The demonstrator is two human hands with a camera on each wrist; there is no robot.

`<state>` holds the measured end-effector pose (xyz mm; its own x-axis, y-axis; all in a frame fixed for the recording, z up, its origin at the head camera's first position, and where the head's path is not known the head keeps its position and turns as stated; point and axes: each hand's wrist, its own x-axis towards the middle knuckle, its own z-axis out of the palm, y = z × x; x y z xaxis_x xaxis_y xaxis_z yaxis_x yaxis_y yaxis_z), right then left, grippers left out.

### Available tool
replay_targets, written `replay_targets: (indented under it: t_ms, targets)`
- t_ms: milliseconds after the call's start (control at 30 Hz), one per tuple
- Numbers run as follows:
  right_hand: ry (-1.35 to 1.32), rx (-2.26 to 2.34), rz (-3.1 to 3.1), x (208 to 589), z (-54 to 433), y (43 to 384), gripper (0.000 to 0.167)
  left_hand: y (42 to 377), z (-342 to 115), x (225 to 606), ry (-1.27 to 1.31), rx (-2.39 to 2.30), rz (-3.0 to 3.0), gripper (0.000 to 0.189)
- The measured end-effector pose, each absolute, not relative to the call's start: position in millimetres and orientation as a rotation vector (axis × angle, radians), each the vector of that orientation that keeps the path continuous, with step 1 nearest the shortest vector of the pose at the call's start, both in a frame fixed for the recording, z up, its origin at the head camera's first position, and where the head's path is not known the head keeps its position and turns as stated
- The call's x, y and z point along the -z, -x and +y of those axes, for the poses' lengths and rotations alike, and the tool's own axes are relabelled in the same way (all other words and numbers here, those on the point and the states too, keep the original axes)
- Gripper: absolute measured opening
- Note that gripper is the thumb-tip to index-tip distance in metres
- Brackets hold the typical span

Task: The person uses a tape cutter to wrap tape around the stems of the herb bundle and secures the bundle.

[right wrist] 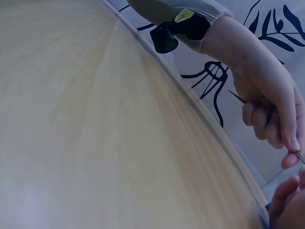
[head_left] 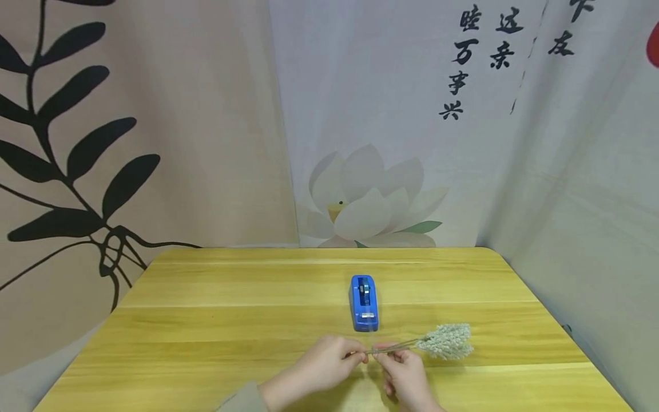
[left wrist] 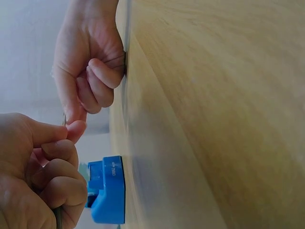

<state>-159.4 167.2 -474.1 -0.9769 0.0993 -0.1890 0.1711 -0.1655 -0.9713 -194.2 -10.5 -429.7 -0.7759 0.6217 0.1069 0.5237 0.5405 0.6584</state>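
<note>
A bunch of dried flowers with a pale, fluffy head (head_left: 445,341) and thin brown stems (head_left: 404,345) is held level above the table. My left hand (head_left: 333,361) grips the stems near their lower end; a stem tip (right wrist: 236,97) pokes out behind its curled fingers in the right wrist view. Close beside it, my right hand (head_left: 407,377) pinches the stems between thumb and forefinger. A blue tape dispenser (head_left: 364,303) stands just beyond both hands. From its front, a faint clear strip of tape (head_left: 371,339) reaches toward the stems; where it ends is hidden by fingers.
The wooden table (head_left: 231,320) extends to both sides of the hands. Behind it hangs a printed cloth (head_left: 216,143) with leaves, a lotus and writing. Another cloth panel (head_left: 582,229) borders the right side.
</note>
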Motion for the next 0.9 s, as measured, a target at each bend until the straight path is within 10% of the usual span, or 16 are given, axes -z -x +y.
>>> replay_targets:
  t_ms: [900]
  targets:
    - [-0.258,2.375,1.697,471.7,169.3,160.0,0.013,192.9,-14.9,431.3,-0.945,-1.028,2.639,0.016]
